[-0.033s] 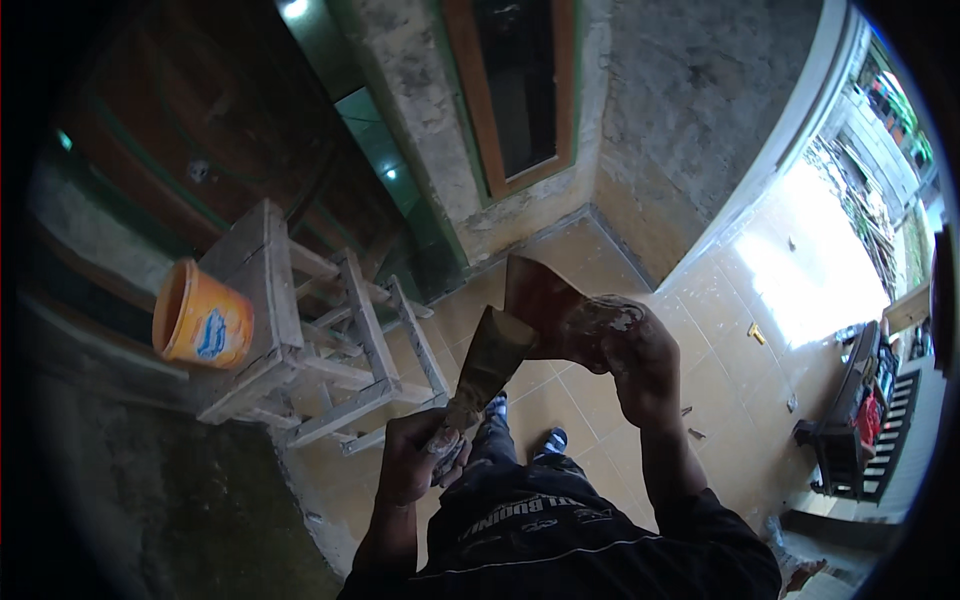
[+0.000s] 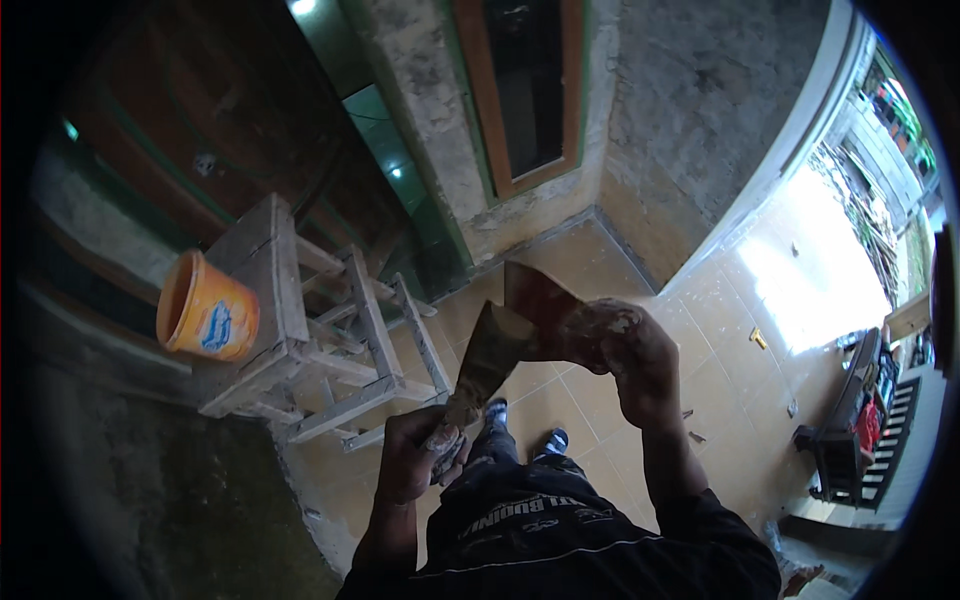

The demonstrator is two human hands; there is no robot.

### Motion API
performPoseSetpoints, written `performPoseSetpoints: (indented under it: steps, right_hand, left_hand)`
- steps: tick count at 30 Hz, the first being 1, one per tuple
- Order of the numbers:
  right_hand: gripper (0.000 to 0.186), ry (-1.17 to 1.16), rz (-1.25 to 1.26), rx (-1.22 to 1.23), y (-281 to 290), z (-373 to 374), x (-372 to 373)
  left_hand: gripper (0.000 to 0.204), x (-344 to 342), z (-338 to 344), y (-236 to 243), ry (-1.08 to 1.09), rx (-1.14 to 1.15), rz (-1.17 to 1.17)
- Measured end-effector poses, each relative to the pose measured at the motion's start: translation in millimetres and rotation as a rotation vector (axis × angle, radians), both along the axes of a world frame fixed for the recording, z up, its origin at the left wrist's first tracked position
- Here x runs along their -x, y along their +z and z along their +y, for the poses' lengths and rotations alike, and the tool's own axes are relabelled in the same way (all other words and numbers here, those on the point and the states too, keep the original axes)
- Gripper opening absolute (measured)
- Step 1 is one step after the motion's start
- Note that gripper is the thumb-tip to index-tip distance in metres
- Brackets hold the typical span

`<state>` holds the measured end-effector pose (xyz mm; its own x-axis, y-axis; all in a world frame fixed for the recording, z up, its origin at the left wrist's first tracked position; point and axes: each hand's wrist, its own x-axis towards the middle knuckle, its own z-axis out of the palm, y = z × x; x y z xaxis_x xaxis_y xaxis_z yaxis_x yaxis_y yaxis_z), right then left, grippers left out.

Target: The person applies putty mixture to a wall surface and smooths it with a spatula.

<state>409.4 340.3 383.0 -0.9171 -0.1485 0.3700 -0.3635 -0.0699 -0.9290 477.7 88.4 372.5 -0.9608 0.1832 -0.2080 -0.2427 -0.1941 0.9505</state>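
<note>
Over flr (image 2: pixel 712 365), L hand (image 2: pixel 412 455) clenches scraper (image 2: pixel 487 355), R hand (image 2: pixel 643 365) flat blade (image 2: pixel 540 305).

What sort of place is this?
It looks like a house's porch or entryway, perhaps unfinished: it has a patchy grey plaster wall, a tall, narrow window with a brown wooden frame, and a shiny beige tiled floor reaching toward bright daylight.

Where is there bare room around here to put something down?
The tiled floor looks bare between the grey wall, right hand and small yellow object. The wooden stand has bare top right of the orange bucket. It's crowded where the left hand holds a scraper overlapping, in view, the right's red scraper, and on the cluttered dark bench.
</note>
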Motion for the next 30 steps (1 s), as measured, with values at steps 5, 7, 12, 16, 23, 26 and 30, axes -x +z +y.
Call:
performPoseSetpoints:
  steps: [5, 7, 12, 16, 23, 26, 30]
  right_hand:
    - [0.023, 0.129, -0.007, -0.017, 8.3, -32.7, -16.9]
    - [0.024, 0.233, -0.156, 0.123, 14.4, -37.3, -20.1]
    - [0.041, 0.499, -0.492, 0.496, 15.0, -81.4, -2.9]
    - [0.042, 0.616, -0.627, 0.554, 7.5, -140.3, -2.2]
    - [0.040, 0.761, -0.670, 0.535, -0.1, -240.1, 9.8]
    - [0.042, 0.804, -0.654, 0.653, -6.5, -276.8, 15.3]
    - [0.051, 0.630, -0.697, 0.778, -10.4, -311.0, 17.0]
  left_hand:
    - [0.035, 3.1, -29.1, 20.6, 0.126, -0.049, 0.134]
    - [0.027, 4.6, -48.8, 29.1, 0.110, 0.022, 0.310]
    - [0.032, -9.9, -122.4, 20.5, 0.181, 0.782, 0.919]
    - [0.047, -22.9, -187.7, 35.5, 0.198, 1.184, 1.146]
    - [0.041, -59.7, -313.4, 51.0, 0.246, 1.410, 1.149]
    - [0.029, -72.8, -353.4, 54.8, 0.464, 1.261, 0.943]
    - [0.026, -64.3, -428.4, 90.7, 0.668, 1.082, 0.718]
